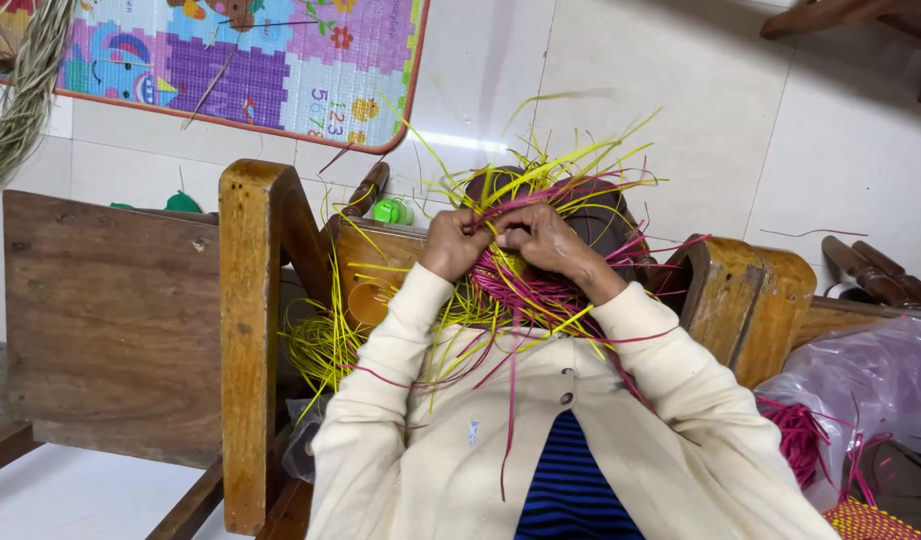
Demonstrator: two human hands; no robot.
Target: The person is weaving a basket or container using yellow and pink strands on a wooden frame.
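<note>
My left hand [450, 245] and my right hand [545, 240] meet close together, both pinching thin yellow and pink strips [525, 290] of a half-woven piece. The weave sits against a dark brown round form [592, 215] just beyond my fingers. Loose strip ends fan out above the hands and hang down over my cream cardigan sleeves [380, 400]. Which single strip each hand holds is hidden in the tangle.
A wooden chair frame [250, 330] stands at the left with a bundle of yellow strips [318, 348] and an orange cup [368, 302] beside it. A clear bag with pink strips [850, 395] lies at the right. A colourful play mat [250, 60] lies on the white tiles.
</note>
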